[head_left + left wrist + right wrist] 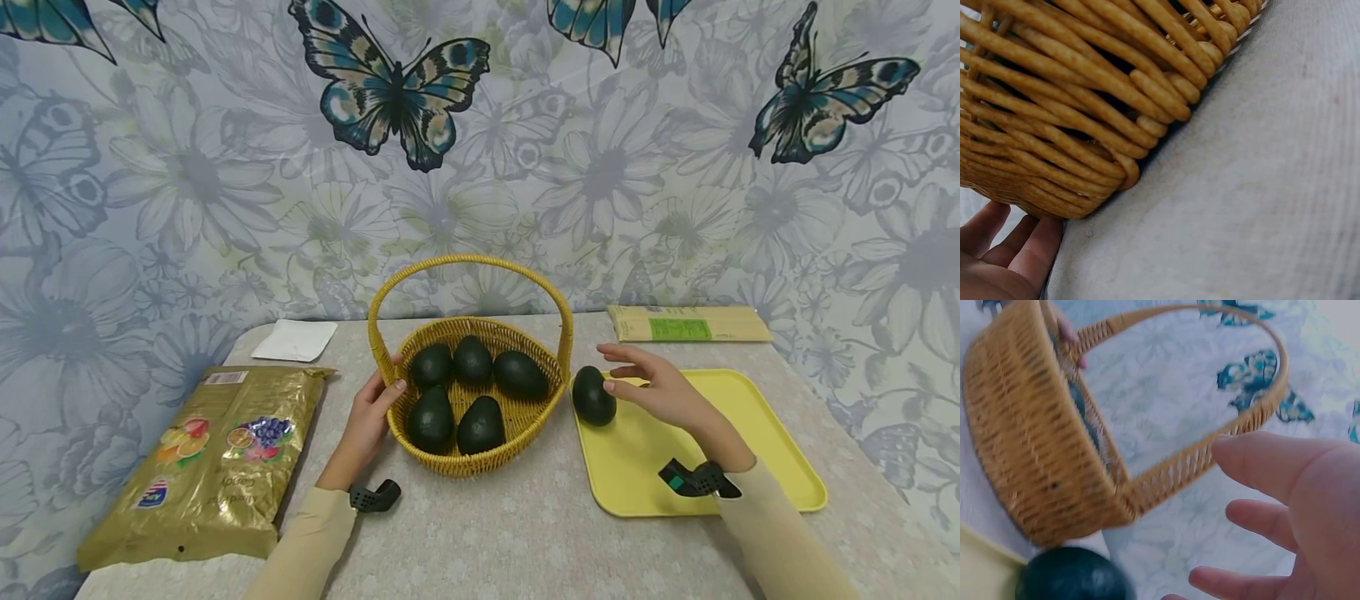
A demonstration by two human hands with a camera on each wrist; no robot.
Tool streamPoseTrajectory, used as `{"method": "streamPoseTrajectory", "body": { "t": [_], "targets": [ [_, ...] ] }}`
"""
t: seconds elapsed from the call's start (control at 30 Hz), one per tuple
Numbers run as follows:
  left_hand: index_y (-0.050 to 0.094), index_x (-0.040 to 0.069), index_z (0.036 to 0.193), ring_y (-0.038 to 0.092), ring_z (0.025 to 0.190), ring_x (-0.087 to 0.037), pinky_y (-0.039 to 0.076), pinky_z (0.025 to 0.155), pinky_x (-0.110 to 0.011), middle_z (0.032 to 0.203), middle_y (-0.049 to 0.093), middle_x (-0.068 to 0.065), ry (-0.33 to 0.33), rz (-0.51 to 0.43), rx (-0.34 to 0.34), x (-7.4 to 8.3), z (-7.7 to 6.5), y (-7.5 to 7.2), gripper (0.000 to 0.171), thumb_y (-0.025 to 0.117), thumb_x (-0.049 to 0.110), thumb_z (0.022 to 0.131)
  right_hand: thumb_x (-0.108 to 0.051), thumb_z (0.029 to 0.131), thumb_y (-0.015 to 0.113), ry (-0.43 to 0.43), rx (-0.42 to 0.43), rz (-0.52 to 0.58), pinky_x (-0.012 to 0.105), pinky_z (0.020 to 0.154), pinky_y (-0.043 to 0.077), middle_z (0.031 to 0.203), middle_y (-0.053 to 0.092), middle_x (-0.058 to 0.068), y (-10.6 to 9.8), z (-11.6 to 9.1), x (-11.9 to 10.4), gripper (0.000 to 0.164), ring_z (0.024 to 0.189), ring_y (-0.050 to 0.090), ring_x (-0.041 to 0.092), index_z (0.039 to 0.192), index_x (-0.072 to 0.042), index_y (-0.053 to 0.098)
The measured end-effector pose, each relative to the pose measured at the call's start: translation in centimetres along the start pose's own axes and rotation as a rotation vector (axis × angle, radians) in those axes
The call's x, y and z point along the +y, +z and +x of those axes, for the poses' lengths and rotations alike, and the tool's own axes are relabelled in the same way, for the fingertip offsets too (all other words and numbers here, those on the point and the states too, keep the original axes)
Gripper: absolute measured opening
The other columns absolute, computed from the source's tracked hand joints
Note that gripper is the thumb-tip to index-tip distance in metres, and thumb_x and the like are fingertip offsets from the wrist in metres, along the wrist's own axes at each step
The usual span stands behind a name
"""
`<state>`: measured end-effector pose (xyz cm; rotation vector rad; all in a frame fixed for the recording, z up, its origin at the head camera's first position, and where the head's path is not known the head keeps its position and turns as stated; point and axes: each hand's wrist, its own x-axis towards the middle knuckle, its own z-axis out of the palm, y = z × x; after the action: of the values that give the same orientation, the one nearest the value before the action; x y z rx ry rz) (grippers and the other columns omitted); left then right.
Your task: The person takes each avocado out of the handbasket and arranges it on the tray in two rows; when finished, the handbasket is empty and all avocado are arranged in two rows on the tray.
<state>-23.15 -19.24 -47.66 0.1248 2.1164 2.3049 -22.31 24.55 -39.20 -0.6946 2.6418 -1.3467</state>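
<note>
A yellow wicker basket (468, 467) with a tall arched handle stands in the middle of the table and holds several dark green avocados (481, 425). My left hand (369, 410) grips the basket's left side at the foot of the handle, thumb over the rim. In the left wrist view its fingers (1038, 250) lie against the woven outer wall. One more avocado (593, 396) lies at the upper left corner of a yellow tray (705, 500). Just right of that avocado is my right hand (652, 387), fingers spread and nothing held; the right wrist view shows thumb and fingers apart.
On the left lies a large gold candy bag (217, 467), with a white packet (296, 340) behind it. A pack of pale sticks or noodles with a green label (690, 324) rests behind the tray. A butterfly-patterned backdrop (495, 192) rises at the table's back edge.
</note>
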Motion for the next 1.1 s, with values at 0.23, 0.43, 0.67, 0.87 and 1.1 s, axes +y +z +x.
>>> {"method": "streamPoseTrajectory", "body": {
  "t": [0.23,0.43,0.67,0.87,1.1],
  "targets": [
    [0.035,0.011,0.158,0.029,0.152,-0.026,0.041,0.099,-0.010,0.167,0.030,-0.011,0.005,0.002,-0.007,0.1,-0.1,0.0,0.053,0.049,0.015,0.108,-0.016,0.100,0.065,-0.046,-0.066,-0.001,0.040,0.095,0.056,0.155,0.047,0.021,0.6,-0.5,-2.8,0.054,0.129,0.057,0.047,0.150,-0.005,0.048],
    [0.035,0.011,0.158,0.029,0.153,-0.027,0.040,0.100,-0.011,0.167,0.029,-0.011,0.009,0.011,-0.013,0.0,-0.1,0.0,0.053,0.049,0.016,0.108,-0.016,0.099,0.067,-0.114,-0.124,-0.028,0.032,0.089,0.057,0.148,0.053,0.023,1.7,-0.4,-5.0,0.051,0.122,0.061,0.039,0.147,-0.004,0.053],
    [0.034,0.011,0.158,0.030,0.151,-0.028,0.041,0.099,-0.011,0.166,0.030,-0.013,0.019,0.012,-0.009,-0.1,-0.1,-0.1,0.053,0.049,0.016,0.108,-0.016,0.098,0.068,-0.199,-0.215,-0.030,0.029,0.082,0.058,0.142,0.060,0.016,3.9,1.8,-6.8,0.049,0.115,0.065,0.035,0.145,-0.007,0.056],
    [0.034,0.011,0.159,0.029,0.152,-0.028,0.041,0.099,-0.011,0.167,0.029,-0.013,0.024,0.011,-0.014,-0.1,-0.1,-0.2,0.053,0.049,0.017,0.108,-0.022,0.100,0.065,-0.186,-0.299,-0.018,0.035,0.092,0.057,0.147,0.055,0.015,5.9,4.0,-7.8,0.050,0.123,0.062,0.035,0.147,-0.008,0.054],
    [0.035,0.012,0.158,0.030,0.151,-0.026,0.041,0.098,-0.009,0.167,0.030,-0.011,0.018,0.016,-0.015,-0.1,0.0,-0.2,0.053,0.050,0.017,0.107,-0.025,0.100,0.065,-0.170,-0.330,-0.052,0.041,0.097,0.056,0.147,0.055,0.015,8.0,5.7,-8.2,0.050,0.122,0.063,0.036,0.147,-0.011,0.055]
  ]
}}
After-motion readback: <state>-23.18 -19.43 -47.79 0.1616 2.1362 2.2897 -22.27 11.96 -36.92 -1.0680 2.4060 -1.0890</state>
